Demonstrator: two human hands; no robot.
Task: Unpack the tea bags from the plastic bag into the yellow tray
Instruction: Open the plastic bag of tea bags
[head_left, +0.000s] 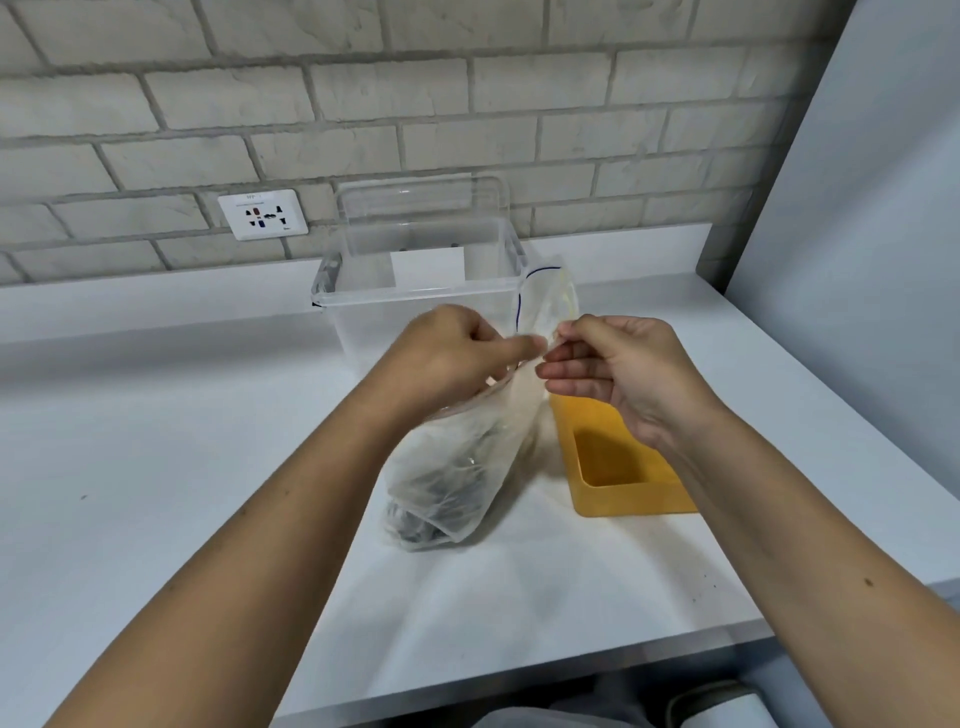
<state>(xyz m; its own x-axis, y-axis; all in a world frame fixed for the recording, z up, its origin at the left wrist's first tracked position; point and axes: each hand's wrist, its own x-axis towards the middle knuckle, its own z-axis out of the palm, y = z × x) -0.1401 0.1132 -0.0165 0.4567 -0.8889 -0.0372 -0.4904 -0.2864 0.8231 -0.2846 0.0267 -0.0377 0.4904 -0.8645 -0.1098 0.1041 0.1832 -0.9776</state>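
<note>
A clear zip plastic bag (452, 467) stands tilted on the white counter, its bottom resting on the surface. Dark tea bags (426, 519) show blurred through its lower end. My left hand (447, 358) pinches the bag's upper edge from the left. My right hand (618, 369) pinches the same edge from the right, fingers curled. The bag's blue zip strip (524, 291) sticks up between and behind the hands. The yellow tray (628, 493) sits just right of the bag, under my right wrist; the part of its inside that shows holds nothing.
A clear plastic bin (415, 296) with its lid leaning behind it stands at the back, touching the bag's top. A wall socket (262, 214) is on the brick wall. The counter's front edge (519, 675) runs below; a grey wall closes the right side.
</note>
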